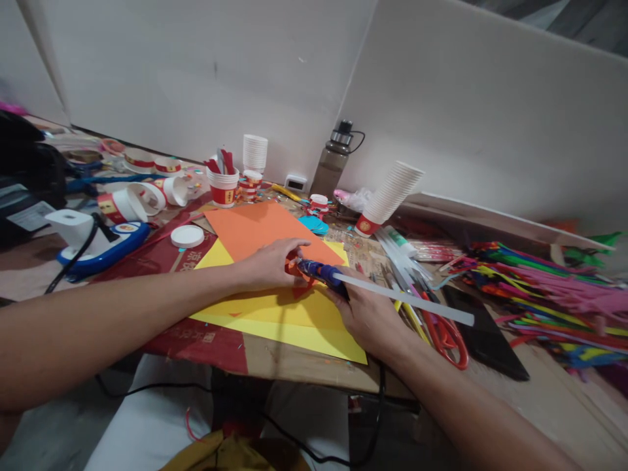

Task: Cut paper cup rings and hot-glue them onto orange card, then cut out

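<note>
my right hand [366,314] has its fingers closed round the glue gun [324,273], nozzle at a small orange piece [294,267]. my left hand [267,265] pins the piece, fingers flat, on the yellow sheet [294,320]. gluing looks underway, not finished.

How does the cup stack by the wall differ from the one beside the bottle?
The cup stack by the wall stands upright and is short; the cup stack beside the bottle leans over and is longer. The leaning stack's bottom cup has a red band; the upright stack looks all white. Both hold white cups.
</note>
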{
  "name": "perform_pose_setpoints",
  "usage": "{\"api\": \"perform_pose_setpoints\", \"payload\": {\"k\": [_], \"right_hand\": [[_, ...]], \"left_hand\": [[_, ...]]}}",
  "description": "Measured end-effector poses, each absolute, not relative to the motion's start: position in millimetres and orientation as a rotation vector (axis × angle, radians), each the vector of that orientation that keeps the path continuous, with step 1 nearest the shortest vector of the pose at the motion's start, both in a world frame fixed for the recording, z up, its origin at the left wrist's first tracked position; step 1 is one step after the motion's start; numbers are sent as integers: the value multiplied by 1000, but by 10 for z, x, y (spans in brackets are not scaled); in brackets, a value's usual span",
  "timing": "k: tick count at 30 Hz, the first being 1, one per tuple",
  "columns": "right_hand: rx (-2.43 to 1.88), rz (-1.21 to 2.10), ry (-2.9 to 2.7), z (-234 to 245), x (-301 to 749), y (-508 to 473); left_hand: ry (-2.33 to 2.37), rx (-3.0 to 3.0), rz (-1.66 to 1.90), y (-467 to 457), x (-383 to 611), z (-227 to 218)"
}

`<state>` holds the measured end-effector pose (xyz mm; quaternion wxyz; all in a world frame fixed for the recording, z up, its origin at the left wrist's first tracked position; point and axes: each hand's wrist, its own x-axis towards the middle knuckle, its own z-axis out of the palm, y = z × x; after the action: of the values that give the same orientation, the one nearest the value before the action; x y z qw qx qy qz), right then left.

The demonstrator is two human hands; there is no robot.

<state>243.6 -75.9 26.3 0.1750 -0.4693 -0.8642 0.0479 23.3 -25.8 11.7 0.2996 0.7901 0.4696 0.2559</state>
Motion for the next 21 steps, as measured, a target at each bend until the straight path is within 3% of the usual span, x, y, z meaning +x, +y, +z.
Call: {"api": "perform_pose_setpoints", "payload": {"k": [13, 21], "right_hand": [[-1502, 57, -2403, 382, 2506, -810], [-1354, 75, -2381, 304, 2475, -769]], "left_hand": [[1238, 2107, 682, -245, 207, 95], [1239, 2118, 691, -236, 223, 88]]}}
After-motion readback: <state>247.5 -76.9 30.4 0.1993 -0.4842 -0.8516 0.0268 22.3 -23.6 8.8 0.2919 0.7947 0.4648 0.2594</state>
